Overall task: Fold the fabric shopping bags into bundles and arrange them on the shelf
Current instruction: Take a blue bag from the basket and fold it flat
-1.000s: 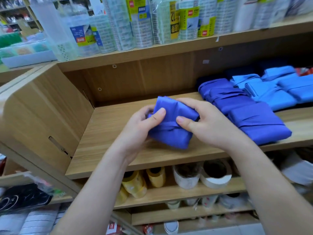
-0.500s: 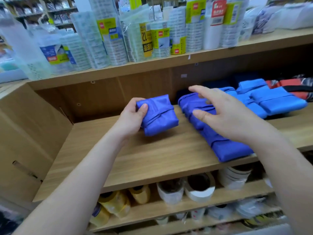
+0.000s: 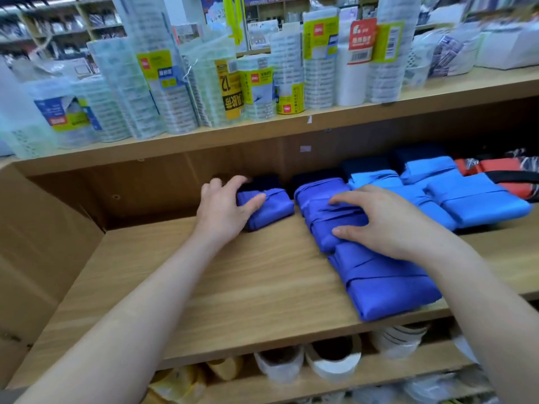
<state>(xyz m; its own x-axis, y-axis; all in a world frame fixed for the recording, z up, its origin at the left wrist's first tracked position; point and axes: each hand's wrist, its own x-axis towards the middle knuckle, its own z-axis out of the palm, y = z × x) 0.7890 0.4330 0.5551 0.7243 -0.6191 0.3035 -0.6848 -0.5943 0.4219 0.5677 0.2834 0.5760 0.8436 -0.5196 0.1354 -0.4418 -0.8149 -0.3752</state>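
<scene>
A light wood-grain shelving unit fills the view. Its middle shelf (image 3: 233, 287) runs across the centre, closed by a darker brown back panel (image 3: 145, 188) toward 12 o'clock and a slanting side panel (image 3: 43, 252) at 9 o'clock. The upper shelf (image 3: 291, 125) crosses above it, crowded with packs of clear tape rolls (image 3: 163, 91). At 6 o'clock a lower shelf (image 3: 408, 368) shows beneath. Further store racks (image 3: 58, 24) stand blurred at 11 o'clock. The light is bright and even, dimmer deep in the middle bay.

"12" on yellow label (image 3: 231, 93) of tape pack, other print blurred
</scene>
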